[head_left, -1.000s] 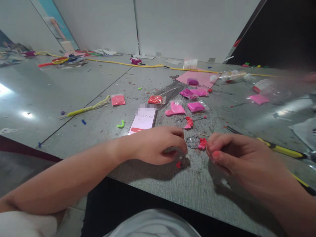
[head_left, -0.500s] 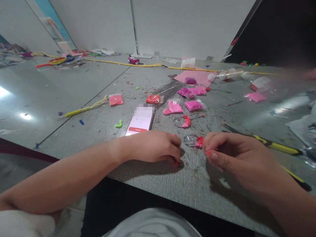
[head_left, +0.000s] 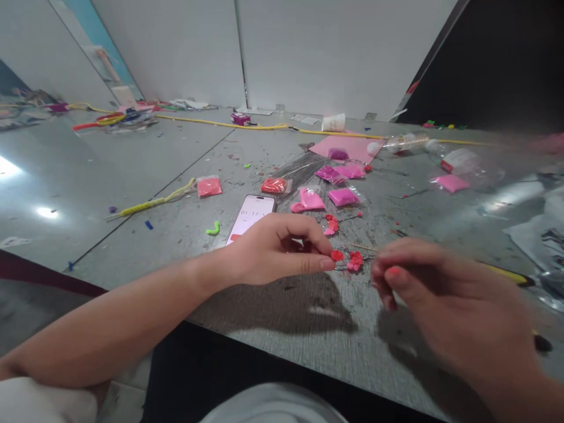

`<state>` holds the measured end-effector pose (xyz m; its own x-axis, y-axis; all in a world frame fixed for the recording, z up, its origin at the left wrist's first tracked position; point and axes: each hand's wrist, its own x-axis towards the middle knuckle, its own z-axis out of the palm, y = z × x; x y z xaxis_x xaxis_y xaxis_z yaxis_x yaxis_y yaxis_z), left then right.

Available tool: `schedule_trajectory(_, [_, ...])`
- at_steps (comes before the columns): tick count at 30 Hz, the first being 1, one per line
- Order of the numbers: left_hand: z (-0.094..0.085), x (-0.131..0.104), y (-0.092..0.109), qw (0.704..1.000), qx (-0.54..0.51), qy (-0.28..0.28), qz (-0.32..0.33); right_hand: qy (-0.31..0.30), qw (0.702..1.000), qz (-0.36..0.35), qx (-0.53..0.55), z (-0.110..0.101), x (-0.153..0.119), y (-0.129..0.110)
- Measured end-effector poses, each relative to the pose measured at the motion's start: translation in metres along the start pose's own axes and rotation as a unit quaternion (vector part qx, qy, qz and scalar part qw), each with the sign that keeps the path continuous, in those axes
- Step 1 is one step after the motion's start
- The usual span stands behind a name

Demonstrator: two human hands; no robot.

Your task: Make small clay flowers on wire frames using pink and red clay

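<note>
My left hand [head_left: 282,249] pinches a small red clay disc [head_left: 337,255] between thumb and forefinger, raised over the table. Just beyond its fingertips lies a wire loop frame with red and pink clay flowers [head_left: 355,261], partly hidden behind the disc and hand. Further back is a second wire frame with red and pink clay flowers [head_left: 331,224], its left part covered by my fingers. My right hand [head_left: 445,305], slightly blurred, hovers at the right with its fingers curled and the thumb apart from them. A red clay bit [head_left: 394,271] sits on that thumb's tip.
A lit phone [head_left: 253,214] lies behind my left hand. Bags of pink clay [head_left: 343,197] and red clay [head_left: 274,185] are spread beyond it, near thin wires [head_left: 295,167]. A thin stick [head_left: 362,247] and yellow-handled pliers [head_left: 506,274] lie near my right hand.
My left hand has risen from the tabletop with the red clay disc, turning so its thumb shows. My right hand has shifted slightly right, and its thumb has parted from the fingers.
</note>
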<state>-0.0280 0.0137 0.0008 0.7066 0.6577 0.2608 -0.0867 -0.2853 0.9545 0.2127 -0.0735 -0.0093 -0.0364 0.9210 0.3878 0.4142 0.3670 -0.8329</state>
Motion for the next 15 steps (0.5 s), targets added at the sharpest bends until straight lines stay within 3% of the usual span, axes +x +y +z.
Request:
schedule_trajectory(4, [0.007,-0.002,0.000,0.987,-0.143,0.001,-0.078,-0.015,0.987,-0.135,-0.088,0.013,-0.003,-0.004])
schedule_trajectory(10, [0.012,-0.005,-0.005,0.976,-0.189,-0.035,-0.101,-0.035,0.968,-0.220,-0.113,0.014,-0.001,-0.006])
schedule_trajectory(15, [0.013,-0.006,-0.006,0.964,-0.227,-0.054,-0.126,-0.084,0.928,-0.326,-0.157,0.003,0.001,-0.013])
